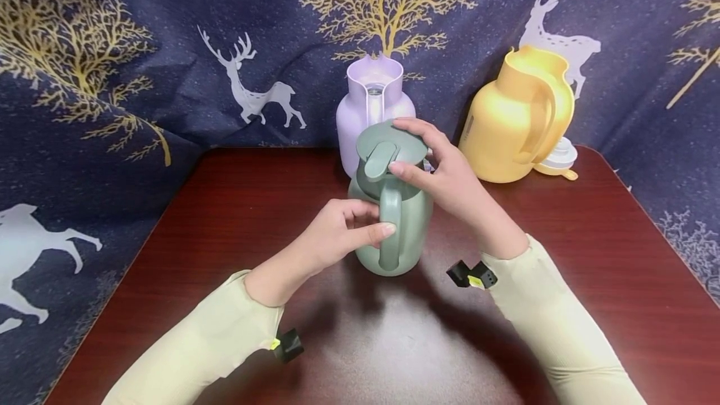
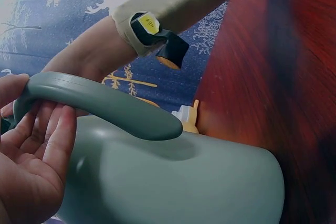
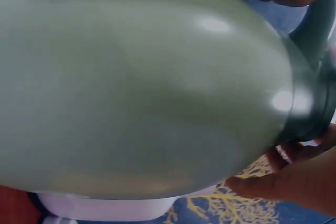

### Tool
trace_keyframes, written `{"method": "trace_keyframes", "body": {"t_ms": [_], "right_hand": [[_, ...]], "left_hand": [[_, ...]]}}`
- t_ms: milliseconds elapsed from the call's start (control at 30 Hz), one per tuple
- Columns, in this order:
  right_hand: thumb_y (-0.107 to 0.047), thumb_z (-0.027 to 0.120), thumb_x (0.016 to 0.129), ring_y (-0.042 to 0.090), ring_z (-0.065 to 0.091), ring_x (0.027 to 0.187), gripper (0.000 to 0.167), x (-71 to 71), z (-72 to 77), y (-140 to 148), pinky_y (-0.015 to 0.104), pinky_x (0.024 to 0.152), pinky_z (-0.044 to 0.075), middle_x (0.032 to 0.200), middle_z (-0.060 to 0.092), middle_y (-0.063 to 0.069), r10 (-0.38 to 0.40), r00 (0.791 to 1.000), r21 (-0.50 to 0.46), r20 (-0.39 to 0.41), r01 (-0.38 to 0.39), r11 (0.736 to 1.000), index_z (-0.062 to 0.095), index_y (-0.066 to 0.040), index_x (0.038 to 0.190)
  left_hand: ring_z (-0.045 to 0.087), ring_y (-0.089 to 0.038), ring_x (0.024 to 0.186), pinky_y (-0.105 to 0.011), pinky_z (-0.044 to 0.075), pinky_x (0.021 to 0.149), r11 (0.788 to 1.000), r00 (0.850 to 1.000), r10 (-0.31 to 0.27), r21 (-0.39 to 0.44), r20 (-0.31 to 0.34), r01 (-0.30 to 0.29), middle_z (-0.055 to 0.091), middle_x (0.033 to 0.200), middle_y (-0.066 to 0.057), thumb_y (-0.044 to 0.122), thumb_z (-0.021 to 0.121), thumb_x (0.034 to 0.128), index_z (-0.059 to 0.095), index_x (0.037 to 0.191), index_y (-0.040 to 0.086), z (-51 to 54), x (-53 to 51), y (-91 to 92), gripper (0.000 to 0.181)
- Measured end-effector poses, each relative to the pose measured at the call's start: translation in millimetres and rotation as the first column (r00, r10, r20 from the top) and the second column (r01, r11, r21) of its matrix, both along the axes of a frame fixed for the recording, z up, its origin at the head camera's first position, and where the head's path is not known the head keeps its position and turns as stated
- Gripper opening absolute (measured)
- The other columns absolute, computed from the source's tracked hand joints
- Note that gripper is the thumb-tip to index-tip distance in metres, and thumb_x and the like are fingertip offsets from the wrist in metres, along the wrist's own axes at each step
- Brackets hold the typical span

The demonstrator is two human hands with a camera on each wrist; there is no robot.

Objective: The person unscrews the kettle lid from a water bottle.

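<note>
A green thermos jug stands upright on the table, its handle toward me. My left hand holds the handle, thumb on one side and fingers behind it; the left wrist view shows the fingers under the handle. On top of the jug is its round green lid with a thumb lever. My right hand grips the lid's right edge between thumb and fingers. In the right wrist view the jug's body fills most of the picture, with the right hand at its neck.
Behind the green jug stands a lilac jug with an uncovered mouth. A yellow jug, also uncovered, stands at the back right beside a white and yellow lid. Dark patterned cloth hangs behind the reddish-brown table.
</note>
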State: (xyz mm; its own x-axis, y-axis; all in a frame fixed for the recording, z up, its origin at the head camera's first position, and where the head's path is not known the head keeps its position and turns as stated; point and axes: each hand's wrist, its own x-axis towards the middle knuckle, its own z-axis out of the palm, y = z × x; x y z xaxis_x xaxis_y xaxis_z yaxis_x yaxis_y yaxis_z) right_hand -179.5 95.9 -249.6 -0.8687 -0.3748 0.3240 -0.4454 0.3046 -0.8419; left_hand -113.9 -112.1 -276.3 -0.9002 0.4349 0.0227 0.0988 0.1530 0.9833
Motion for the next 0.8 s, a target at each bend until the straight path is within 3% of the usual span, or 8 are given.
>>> {"method": "trace_keyframes", "body": {"t_ms": [167,300,467,633,800], "right_hand": [[-0.015,0.073,0.091,0.007,0.053,0.123,0.058,-13.1,-6.3,5.5,0.027,0.101,0.046,0.151,0.052,0.004,0.076,0.997,-0.081,0.026,-0.074,0.994,0.054,-0.011,0.146],[-0.036,0.081,0.088,0.005,0.057,0.119,0.070,-30.1,-4.3,13.8,0.020,0.100,0.047,0.144,0.059,0.002,0.226,0.972,-0.113,0.068,-0.218,0.969,0.054,-0.006,0.145],[-0.050,0.084,0.080,0.009,0.058,0.123,0.076,-49.5,3.1,22.1,0.020,0.102,0.048,0.138,0.062,-0.011,0.405,0.907,-0.102,0.113,-0.395,0.913,0.058,-0.017,0.144],[-0.043,0.086,0.081,0.007,0.058,0.123,0.062,-63.2,8.3,26.7,0.019,0.098,0.051,0.150,0.053,-0.008,0.519,0.839,-0.135,0.165,-0.502,0.854,0.064,-0.030,0.137],[-0.043,0.086,0.080,0.006,0.058,0.128,0.073,-71.5,9.5,29.0,0.020,0.102,0.051,0.152,0.053,-0.006,0.620,0.755,-0.194,0.217,-0.589,0.785,0.058,-0.025,0.145]], "left_hand": [[0.065,-0.004,0.077,-0.028,0.059,0.076,1.000,1.000,-0.002,0.002,0.000,0.002,0.075,0.085,0.004,0.012,0.068,0.0907,0.071,0.106,-0.009,1.0,0.9,1.0,0.027],[0.064,-0.004,0.074,-0.026,0.058,0.075,1.000,1.000,-0.001,-0.003,-0.002,0.001,0.070,0.080,0.011,0.013,0.067,0.0905,0.071,0.103,-0.009,2.9,2.7,0.0,0.025],[0.063,-0.003,0.073,-0.026,0.058,0.075,1.000,1.000,-0.003,0.002,0.004,0.003,0.068,0.078,0.014,0.012,0.067,0.0900,0.070,0.103,-0.009,3.6,2.9,-0.6,0.026],[0.063,-0.002,0.074,-0.027,0.059,0.076,1.000,1.000,-0.005,0.007,0.018,0.005,0.068,0.078,0.015,0.012,0.067,0.0902,0.070,0.104,-0.009,3.3,1.9,0.4,0.025],[0.063,-0.002,0.075,-0.027,0.059,0.076,1.000,1.000,-0.005,0.008,0.022,0.005,0.068,0.079,0.014,0.012,0.067,0.0909,0.070,0.104,-0.009,2.6,1.5,0.9,0.025]]}}
